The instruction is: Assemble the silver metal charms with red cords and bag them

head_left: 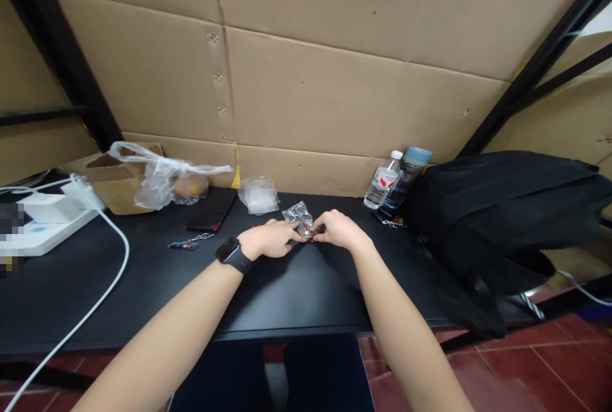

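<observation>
Our left hand (275,238) and right hand (339,230) meet at a small clear packet (298,212). It lies between our fingertips and pokes out just past them, with a shiny bit and some red at the near end. The tips of both hands touch that end, but it is too small to tell if they pinch it. Our own fingers hide part of it.

Just past our left fingers sits a pile of clear bags (259,196). Farther left of them are a key ring charm (183,245), a flat black thing (210,210) and a tied plastic bag (165,176). Well right of our right fingers stand a water bottle (383,180) and a blue-topped bottle (417,157), beside a big black backpack (507,208).
</observation>
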Tool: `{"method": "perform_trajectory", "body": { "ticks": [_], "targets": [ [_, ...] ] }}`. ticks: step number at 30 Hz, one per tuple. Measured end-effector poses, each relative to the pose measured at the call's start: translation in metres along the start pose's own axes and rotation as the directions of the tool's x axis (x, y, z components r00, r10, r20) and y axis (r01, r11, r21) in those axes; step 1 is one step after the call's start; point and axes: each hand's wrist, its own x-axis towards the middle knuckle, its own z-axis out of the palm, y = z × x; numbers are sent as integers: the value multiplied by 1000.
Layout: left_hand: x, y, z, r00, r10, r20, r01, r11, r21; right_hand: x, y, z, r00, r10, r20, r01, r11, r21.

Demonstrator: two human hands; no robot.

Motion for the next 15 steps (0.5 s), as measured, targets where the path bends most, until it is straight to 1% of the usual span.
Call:
{"method": "perform_trajectory", "body": {
  "ticks": [2, 6, 10, 13, 15],
  "targets": [
    [0, -1, 0, 1000, 12, -13, -12, 1000, 15, 1, -1, 1, 1000, -27, -2, 27, 999, 40],
    [1, -1, 1, 999, 28, -43, -26, 999, 33, 1, -2, 3, 999, -28, -34, 30, 996, 79],
    [1, 1, 2, 998, 1, -64, 2, 999, 36, 2, -2, 4, 998, -56, -7, 57, 991, 119],
    [1, 3, 1, 997, -2, -77, 5, 999, 37, 4, 0, 5, 999, -48, -8, 49, 988, 144],
    [0, 5, -1, 998, 26, -59, -24, 999, 28, 5, 1, 7, 999, -24, -26, 27, 991, 132]
  ]
}}
